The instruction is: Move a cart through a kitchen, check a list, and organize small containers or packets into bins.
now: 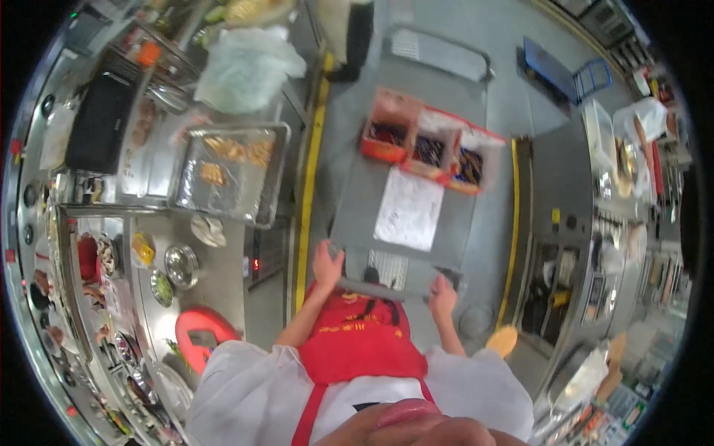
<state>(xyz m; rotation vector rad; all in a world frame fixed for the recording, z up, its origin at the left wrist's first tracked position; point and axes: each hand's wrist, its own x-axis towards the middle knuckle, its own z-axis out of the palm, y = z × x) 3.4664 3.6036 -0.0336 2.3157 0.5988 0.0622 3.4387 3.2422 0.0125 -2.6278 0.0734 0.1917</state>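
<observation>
My left hand (328, 263) is closed around the left end of a grey push handle (385, 290) in front of my red apron. The right end of the same handle is in my right hand (443, 295). Beyond the handle stretches a grey cart (354, 206). On its deck lies a white sheet (409, 209) with faint marks, possibly paper or a lid. Farther forward stand red-and-white open boxes (385, 150) in a row, holding dark packets (428, 150) too blurred to identify.
To the left, a steel counter (223, 273) holds a film-wrapped tray (228, 173) of food and metal bowls (181, 266). Yellow floor lines (312, 167) flank the aisle. Ahead are a person's leg (357, 39), another grey cart (440, 53) and a blue platform trolley (549, 67). Steel cabinets (558, 178) line the right.
</observation>
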